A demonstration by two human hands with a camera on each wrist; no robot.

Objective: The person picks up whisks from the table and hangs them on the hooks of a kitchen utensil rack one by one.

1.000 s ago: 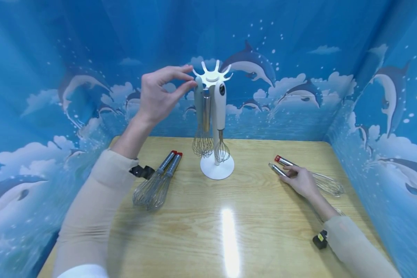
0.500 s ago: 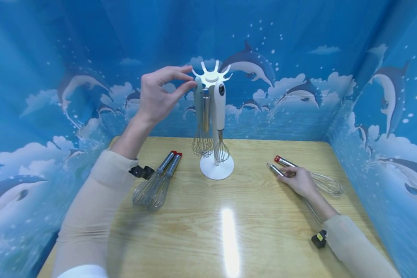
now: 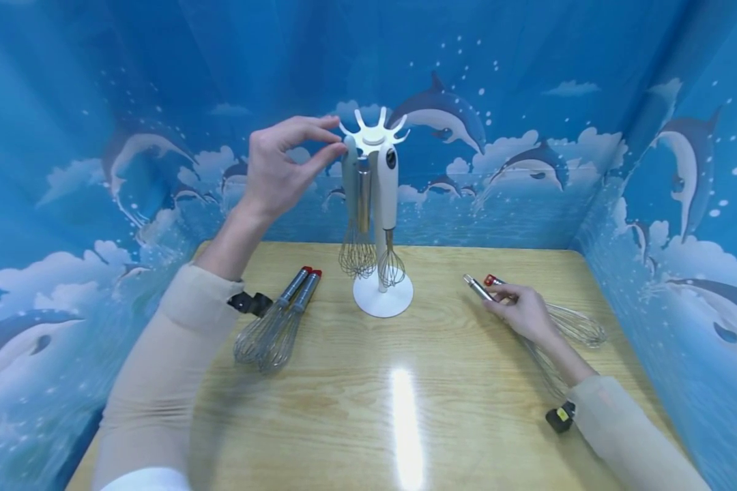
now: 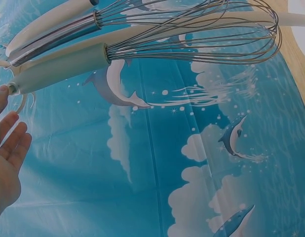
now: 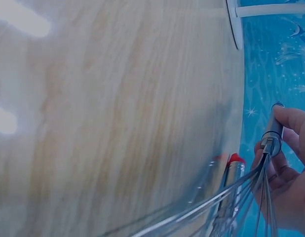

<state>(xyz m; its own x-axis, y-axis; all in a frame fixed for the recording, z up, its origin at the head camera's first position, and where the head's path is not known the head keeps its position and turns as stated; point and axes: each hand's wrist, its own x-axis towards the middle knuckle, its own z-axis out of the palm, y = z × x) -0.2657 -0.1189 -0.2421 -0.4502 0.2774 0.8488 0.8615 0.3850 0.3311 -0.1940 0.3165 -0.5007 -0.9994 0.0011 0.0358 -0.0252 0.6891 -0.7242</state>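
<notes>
A white utensil stand [image 3: 398, 300] holds three hanging whisks: one with a grey-green handle [image 3: 351, 179], one with a metal handle [image 3: 364, 201] and one with a white handle [image 3: 389, 191]. At the top of the grey-green whisk [image 4: 63, 69], my left hand [image 3: 285, 164] touches the handle's end with the thumb, index finger just above; its other fingers extend loosely in the left wrist view. My right hand [image 3: 518, 314] pinches a metal whisk [image 3: 478, 286] by its handle, tilted, at the table's right. Its wires [image 5: 261, 180] spread toward the right wrist camera.
Two red-tipped whisks [image 3: 304, 292] lie side by side on the wooden table [image 3: 344, 409] at left. Another red-tipped whisk [image 3: 577, 326] lies behind my right hand. A dolphin-print curtain [image 3: 528, 95] encloses the table's back and sides.
My right hand has moved slightly left and back with the metal whisk, whose handle end now stands farther out and more tilted. The left hand has stayed in place.
</notes>
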